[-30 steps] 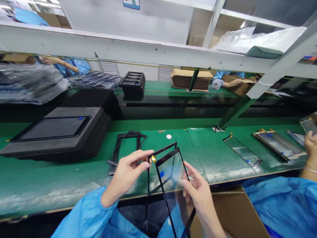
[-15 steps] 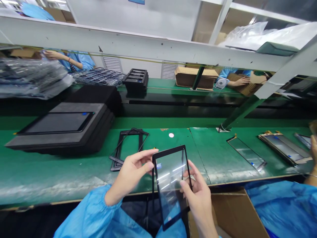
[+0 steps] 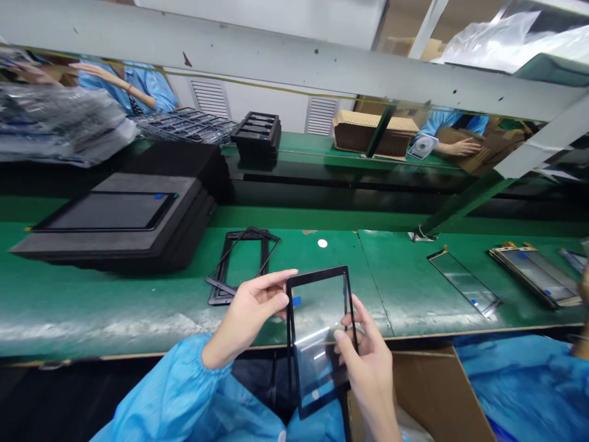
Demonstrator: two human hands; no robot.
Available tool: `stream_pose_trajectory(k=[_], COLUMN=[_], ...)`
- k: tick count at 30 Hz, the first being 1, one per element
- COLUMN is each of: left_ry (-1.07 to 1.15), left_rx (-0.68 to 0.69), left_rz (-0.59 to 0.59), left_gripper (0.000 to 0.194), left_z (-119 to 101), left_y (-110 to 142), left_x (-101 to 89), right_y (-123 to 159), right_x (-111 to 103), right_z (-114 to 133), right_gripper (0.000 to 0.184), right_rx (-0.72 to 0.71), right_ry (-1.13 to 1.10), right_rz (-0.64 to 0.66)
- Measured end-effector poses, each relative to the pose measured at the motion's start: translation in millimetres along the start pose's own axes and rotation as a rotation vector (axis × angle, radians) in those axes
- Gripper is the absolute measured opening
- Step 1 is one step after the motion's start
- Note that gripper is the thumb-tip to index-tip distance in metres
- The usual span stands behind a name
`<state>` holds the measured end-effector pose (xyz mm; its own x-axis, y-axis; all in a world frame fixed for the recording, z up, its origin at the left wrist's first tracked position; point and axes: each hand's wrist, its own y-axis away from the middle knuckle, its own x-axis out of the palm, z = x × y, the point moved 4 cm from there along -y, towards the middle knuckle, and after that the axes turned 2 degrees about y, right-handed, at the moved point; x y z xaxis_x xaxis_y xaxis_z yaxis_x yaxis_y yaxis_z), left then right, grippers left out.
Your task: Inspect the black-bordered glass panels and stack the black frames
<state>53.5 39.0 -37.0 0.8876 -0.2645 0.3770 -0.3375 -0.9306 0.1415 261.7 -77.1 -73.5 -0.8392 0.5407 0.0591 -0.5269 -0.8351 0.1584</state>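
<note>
The black-bordered glass panel (image 3: 316, 342) is leaning in the air by the near edge of the surface (image 3: 133, 301). The left hand (image 3: 254, 312) is pinching its upper corner, the right hand (image 3: 369, 350) its side (fingers nearly closed); slack pinching could be causing a drop.

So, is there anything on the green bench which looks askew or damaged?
The black frames just beyond the left hand lie askew: one crosses another at an angle instead of stacking squarely. A small brown patch near the white spot may be wear.
</note>
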Motion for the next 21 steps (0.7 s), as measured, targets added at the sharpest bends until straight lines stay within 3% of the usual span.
stream_pose_trajectory(k=[17, 21], left_ry=[0.010, 0.000], left_rx=[-0.028, -0.044], left_rz=[-0.039, -0.060], left_gripper=[0.045, 0.047], left_z=[4, 4], left_y=[4, 4], left_x=[-2.5, -0.2], right_y=[4, 5], right_x=[5, 2], right_z=[-7, -16], right_gripper=[0.078, 0.071], right_rx=[0.040, -0.003], right_ry=[0.035, 0.113], right_rz=[-0.002, 0.035])
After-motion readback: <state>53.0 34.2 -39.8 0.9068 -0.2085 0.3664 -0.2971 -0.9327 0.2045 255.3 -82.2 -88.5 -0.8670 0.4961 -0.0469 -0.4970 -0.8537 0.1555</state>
